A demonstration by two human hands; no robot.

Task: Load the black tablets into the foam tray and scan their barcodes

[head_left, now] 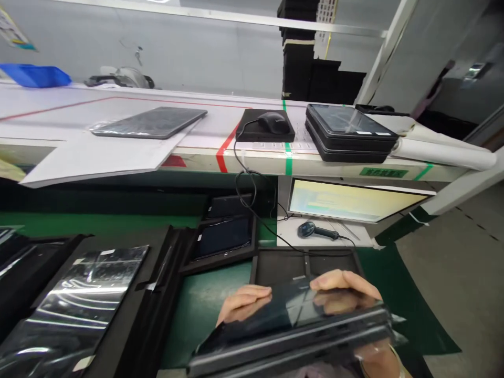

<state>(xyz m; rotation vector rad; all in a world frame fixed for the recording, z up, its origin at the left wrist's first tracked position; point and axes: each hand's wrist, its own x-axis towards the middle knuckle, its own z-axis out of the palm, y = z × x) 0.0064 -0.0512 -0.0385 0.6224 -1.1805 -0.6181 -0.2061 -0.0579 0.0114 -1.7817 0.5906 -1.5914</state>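
Observation:
Both my hands hold a stack of glossy black tablets [291,328] low in the view, tilted with the near edge down. My left hand [242,302] grips the stack's left side, its fingers lying over the top face. The fingers of my right hand [344,283] curl over the far edge, and the wrist shows below the stack. Just beyond sits a black foam tray [307,265]. To the left lies a plastic-wrapped tablet [86,299] in a black holder, and a dark tablet [222,239] rests in a black frame.
A white workbench [220,160] runs across the far side. It bears a tablet [149,122], a mouse on a black pad [268,124], a tablet stack [350,131] and a white roll [444,155]. Below stand a monitor [354,200] and a barcode scanner [317,230].

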